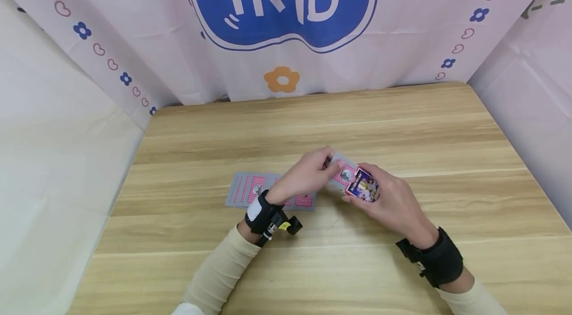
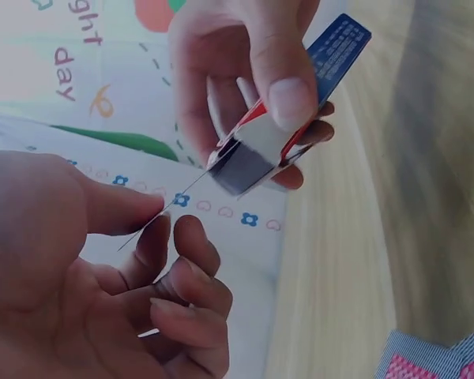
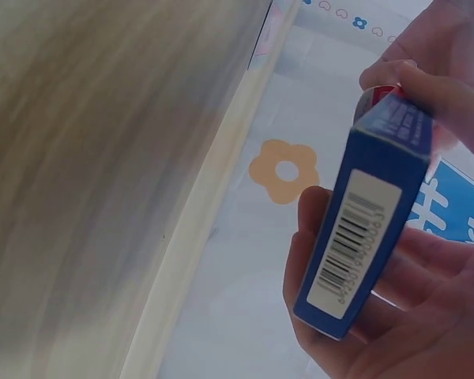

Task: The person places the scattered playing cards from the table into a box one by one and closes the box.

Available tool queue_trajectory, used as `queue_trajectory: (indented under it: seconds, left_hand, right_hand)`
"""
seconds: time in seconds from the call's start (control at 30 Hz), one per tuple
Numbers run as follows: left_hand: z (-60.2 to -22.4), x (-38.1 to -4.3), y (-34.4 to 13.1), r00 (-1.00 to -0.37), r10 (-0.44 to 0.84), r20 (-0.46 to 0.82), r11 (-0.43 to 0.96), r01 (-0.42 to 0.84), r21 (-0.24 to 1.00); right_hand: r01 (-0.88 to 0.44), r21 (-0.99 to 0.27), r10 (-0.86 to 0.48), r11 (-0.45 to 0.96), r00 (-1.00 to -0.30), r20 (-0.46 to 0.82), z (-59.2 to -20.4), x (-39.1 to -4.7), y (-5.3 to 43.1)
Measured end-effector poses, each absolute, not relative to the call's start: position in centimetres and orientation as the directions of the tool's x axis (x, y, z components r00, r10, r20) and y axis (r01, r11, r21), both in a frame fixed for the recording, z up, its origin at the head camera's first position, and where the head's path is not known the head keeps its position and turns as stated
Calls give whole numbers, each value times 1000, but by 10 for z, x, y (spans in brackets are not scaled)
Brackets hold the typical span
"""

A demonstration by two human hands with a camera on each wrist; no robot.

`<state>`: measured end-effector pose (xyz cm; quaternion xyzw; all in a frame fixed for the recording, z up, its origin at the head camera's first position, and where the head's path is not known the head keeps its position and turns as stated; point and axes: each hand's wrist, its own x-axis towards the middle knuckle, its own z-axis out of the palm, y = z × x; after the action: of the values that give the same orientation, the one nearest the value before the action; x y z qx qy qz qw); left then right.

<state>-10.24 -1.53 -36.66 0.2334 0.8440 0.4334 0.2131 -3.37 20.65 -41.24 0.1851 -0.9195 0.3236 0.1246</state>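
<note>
Left hand (image 1: pixel 306 176) pinches thin pink-and-grey rectangular card (image 1: pixel 345 174), ten o'clock of blue printed cardboard box (image 1: pixel 364 188); right hand (image 1: pixel 393 200) curled round box. Overlapping pink-and-grey cards (image 1: pixel 256 189) on pale wood-grain table (image 1: pixel 447 156), nine o'clock. Skewed pull could crease card against box.

A wood-grained tabletop (image 1: pixel 250 131) is backed by a pale curtain (image 1: pixel 138 2). On the curtain a blue emblem (image 1: pixel 288 14) is printed above an orange flower (image 1: pixel 282 88), flanked by rows of hearts (image 1: pixel 62 8) and blue flowers (image 1: pixel 82 30).
</note>
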Motion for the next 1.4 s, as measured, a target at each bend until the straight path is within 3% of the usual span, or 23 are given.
queue_trajectory:
  seconds: [0.1, 0.5, 0.73, 1.0, 1.17, 1.3, 1.4]
  left_hand:
    - [-367, -103, -14, -780, 606, -155, 510, 232, 828]
    - [-366, -110, -20, -745, 607, -276, 470, 56, 881]
    - [-378, -113, -17, -770, 575, -276, 450, 16, 893]
    - [-400, -122, -21, -684, 638, -352, 450, -39, 892]
    - [-406, -124, -19, -663, 646, -377, 466, -48, 883]
    - [-400, -125, -22, -688, 617, -382, 489, -46, 871]
    - [-392, -125, -25, -766, 540, -348, 581, 40, 813]
  right_hand:
    - [-426, -554, -267, 715, -899, 347, -413, -33, 206]
    - [-409, -564, -250, 717, -907, 340, -412, -32, 206]
    - [-429, -564, -249, 706, -895, 370, -410, -32, 205]
    - [-431, -567, -260, 702, -896, 359, -410, -32, 205]
    - [-441, -567, -268, 696, -892, 365, -410, -32, 205]
    - [-451, -564, -273, 691, -886, 374, -410, -32, 206]
    - [-448, -562, -273, 695, -888, 371, -410, -32, 207]
